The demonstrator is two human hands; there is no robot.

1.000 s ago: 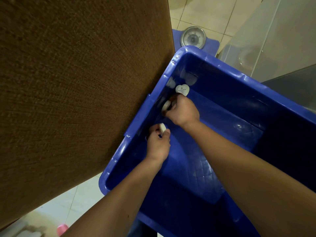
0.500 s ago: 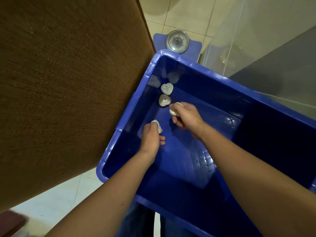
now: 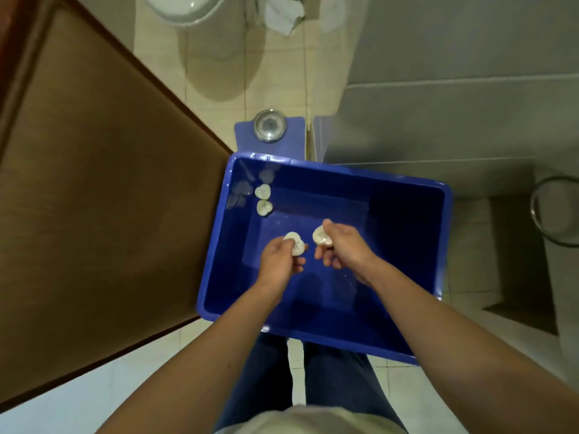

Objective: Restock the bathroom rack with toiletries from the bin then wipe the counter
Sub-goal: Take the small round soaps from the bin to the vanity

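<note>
Head view, looking straight down: a deep blue plastic bin (image 3: 446,239) stands on the tiled floor at the person's feet, hard against a brown textured panel (image 3: 94,198) on its 9 o'clock side. Both hands are inside the bin's outline, and each grasps something. The left hand (image 3: 279,261) pinches a small white heart-shaped toiletry (image 3: 294,242) between thumb and fingertips. Just beside it at 3 o'clock, the right hand (image 3: 344,245) curls round a second white heart (image 3: 321,236). The two held pieces are near each other but apart.

Two more white hearts lie on the bin floor, the far one (image 3: 262,191) and the near one (image 3: 264,207). They are tucked against the left wall near the far corner, at about 11 o'clock from the hands. They sit almost touching, in a short line that runs 12 to 6 along that wall. Neither piece has a marked long axis of its own. The left hand is the nearer to them.

Neither the rack nor the table shows here, so where the held pieces should go cannot be told. With both hands full, my guess is that these two hearts go to the rack first. Beyond the bin at 12 o'clock lies a blue bathroom scale (image 3: 269,133).
</note>
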